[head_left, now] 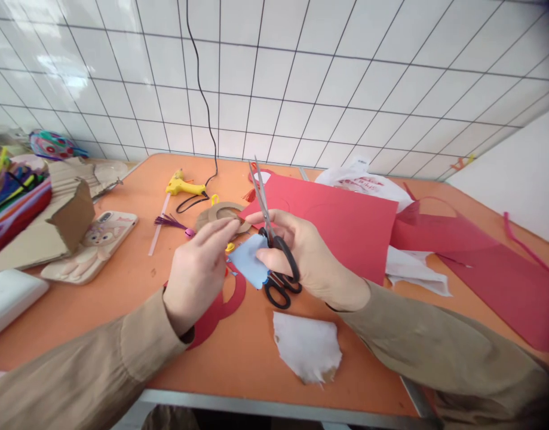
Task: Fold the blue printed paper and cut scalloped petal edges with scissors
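Note:
My right hand (310,257) is closed around a pair of scissors (264,206), its blades pointing up and away and slightly parted. More black handle loops (278,292) show below the hand; I cannot tell if they belong to a second pair. Beside the right thumb is a light blue piece (251,261) with a jagged edge, partly covered by that thumb. My left hand (198,269) has its fingertips pressed together near the right fingertips; whatever they pinch is too small to make out. Red ring-shaped cutouts (211,319) lie beneath the left hand.
A yellow glue gun (183,184), cardboard rings (224,212) and a purple tassel (171,222) lie beyond my hands. Red sheets (337,221) spread to the right. White torn material (306,346) lies in front. A phone (99,245) and cardboard box (63,221) stand left.

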`<state>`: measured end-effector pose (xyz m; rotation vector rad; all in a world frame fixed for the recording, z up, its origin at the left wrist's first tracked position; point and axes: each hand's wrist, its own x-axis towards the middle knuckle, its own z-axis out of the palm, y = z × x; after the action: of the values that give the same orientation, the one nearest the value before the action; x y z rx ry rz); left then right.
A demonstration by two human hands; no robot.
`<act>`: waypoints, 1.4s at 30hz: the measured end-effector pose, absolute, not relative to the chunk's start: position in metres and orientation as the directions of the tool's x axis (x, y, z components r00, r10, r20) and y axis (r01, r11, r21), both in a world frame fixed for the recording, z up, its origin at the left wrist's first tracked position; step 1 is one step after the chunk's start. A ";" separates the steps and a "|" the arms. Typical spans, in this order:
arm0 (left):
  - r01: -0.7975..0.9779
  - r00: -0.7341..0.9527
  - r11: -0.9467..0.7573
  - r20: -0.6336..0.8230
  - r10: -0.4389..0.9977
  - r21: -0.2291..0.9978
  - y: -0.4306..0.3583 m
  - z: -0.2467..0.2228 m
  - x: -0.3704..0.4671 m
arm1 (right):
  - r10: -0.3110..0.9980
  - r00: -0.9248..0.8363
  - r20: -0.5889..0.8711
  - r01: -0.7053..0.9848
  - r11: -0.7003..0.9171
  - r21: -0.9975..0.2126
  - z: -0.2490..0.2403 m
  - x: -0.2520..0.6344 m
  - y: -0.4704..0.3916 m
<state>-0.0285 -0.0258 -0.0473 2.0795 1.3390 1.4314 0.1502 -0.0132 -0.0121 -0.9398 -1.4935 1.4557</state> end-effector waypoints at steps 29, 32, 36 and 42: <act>-0.206 0.226 0.040 0.008 0.974 0.978 -0.026 -0.042 -0.019 | 0.829 -0.495 0.259 0.152 0.376 -0.914 -0.024 0.155 -0.010; -0.218 0.195 0.058 -0.015 0.981 0.974 -0.025 -0.044 -0.019 | 0.855 -0.476 0.205 0.071 0.269 -0.960 -0.020 0.155 -0.011; -0.233 0.129 0.051 -0.022 0.991 0.971 -0.025 -0.045 -0.018 | 0.873 -0.472 0.119 -0.002 0.134 -0.991 -0.022 0.152 -0.014; -0.200 0.068 0.019 -0.006 0.998 0.980 -0.027 -0.045 -0.016 | 0.906 -0.412 0.098 0.067 0.137 -0.988 -0.024 0.144 -0.016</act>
<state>-0.0159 -0.0271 -0.0450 1.0821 1.0174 1.2395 0.1445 -0.0164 -0.0236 -0.9571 -1.6407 1.3674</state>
